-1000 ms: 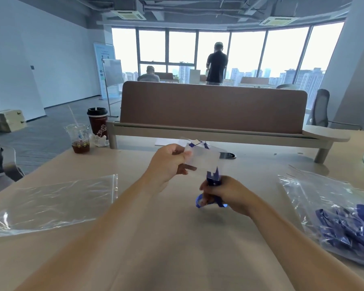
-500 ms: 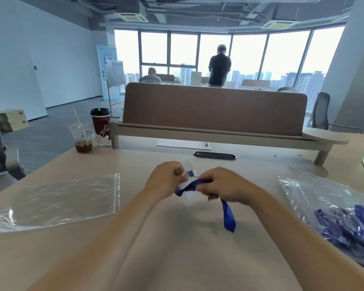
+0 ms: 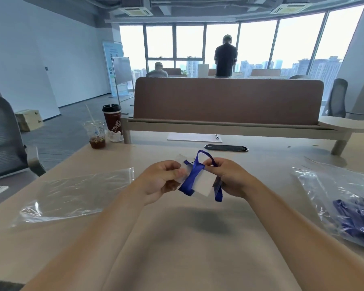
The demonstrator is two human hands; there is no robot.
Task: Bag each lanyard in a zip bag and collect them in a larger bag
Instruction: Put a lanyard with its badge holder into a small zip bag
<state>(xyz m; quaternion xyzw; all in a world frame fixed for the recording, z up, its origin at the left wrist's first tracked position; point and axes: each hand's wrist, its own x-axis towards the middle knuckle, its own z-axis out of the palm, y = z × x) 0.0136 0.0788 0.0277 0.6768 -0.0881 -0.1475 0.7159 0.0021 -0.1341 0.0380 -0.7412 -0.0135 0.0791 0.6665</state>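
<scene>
Both hands are raised over the middle of the table. My left hand (image 3: 162, 178) pinches the left edge of a small clear zip bag (image 3: 201, 184). A blue lanyard (image 3: 192, 175) lies across the bag, with a loop standing above it and one end hanging below. My right hand (image 3: 229, 177) grips the lanyard's strap on the bag's right side. A large empty clear zip bag (image 3: 72, 194) lies flat on the table to the left. Another large clear bag (image 3: 345, 202) with several blue lanyards in it lies at the right.
An iced drink cup with a straw (image 3: 96, 134) and a dark coffee cup (image 3: 112, 118) stand at the back left. A brown desk divider (image 3: 227, 101) runs across the back, with a paper sheet and pen (image 3: 194, 137) below it. An office chair (image 3: 2, 139) stands at the left.
Both hands have lifted from near the table. The lanyard, earlier bunched in my right hand and then trailing down, now wraps across the small bag with a loop on top.
</scene>
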